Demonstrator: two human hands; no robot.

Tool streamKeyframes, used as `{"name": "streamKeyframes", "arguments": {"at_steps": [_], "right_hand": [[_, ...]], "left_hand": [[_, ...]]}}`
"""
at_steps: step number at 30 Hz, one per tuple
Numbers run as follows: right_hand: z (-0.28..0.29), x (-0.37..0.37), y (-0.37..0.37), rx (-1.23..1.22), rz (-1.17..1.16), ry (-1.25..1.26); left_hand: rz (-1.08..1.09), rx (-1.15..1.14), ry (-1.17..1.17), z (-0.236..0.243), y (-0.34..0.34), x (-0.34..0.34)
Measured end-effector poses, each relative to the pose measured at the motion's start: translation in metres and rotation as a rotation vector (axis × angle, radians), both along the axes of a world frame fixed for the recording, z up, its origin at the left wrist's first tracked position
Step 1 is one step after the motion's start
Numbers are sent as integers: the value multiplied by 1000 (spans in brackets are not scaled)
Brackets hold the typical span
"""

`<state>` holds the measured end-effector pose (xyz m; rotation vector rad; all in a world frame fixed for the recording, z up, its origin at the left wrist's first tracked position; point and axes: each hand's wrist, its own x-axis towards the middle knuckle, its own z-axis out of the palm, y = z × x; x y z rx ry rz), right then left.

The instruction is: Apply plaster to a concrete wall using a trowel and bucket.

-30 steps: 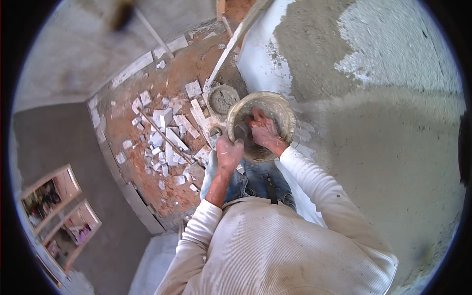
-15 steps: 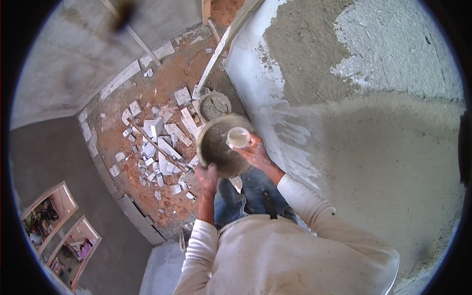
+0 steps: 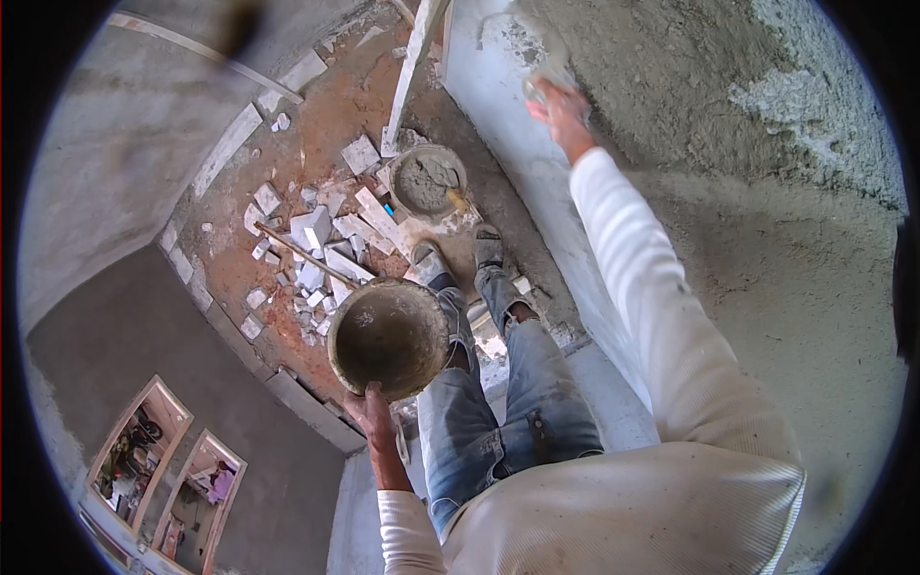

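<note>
Lying beyond the held bucket (image 3: 391, 337), a stick (image 3: 305, 254) crosses white rubble (image 3: 311, 230).

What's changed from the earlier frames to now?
The right hand left the bucket and swung up-right to the wall, apparently with the pale cup (blurred; contact unclear). The bucket moved down-left in view, beside the legs. No visible release.

Unchanged: left hand on the bucket's rim, rubble and mortar tub on the floor.

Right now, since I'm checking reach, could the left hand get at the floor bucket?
Probably not: the left hand holds another bucket, and the floor bucket stands beyond the feet.
</note>
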<state>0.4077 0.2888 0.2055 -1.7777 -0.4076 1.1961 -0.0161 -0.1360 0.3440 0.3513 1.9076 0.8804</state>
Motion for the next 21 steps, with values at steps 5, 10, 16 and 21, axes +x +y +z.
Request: {"name": "streamKeyframes", "arguments": {"at_steps": [5,10,16,21], "right_hand": [[-29,28,-164,-345,78,-164],[-30,19,-253,-171,258,-122],[37,-35,-137,-163,497,258],[33,36,-108,-358,143,-33]], "left_hand": [[107,-88,29,4,-8,-1],[49,-156,12,-5,1,20],[48,-137,-26,-5,27,51],[39,-135,-33,1,52,79]]}}
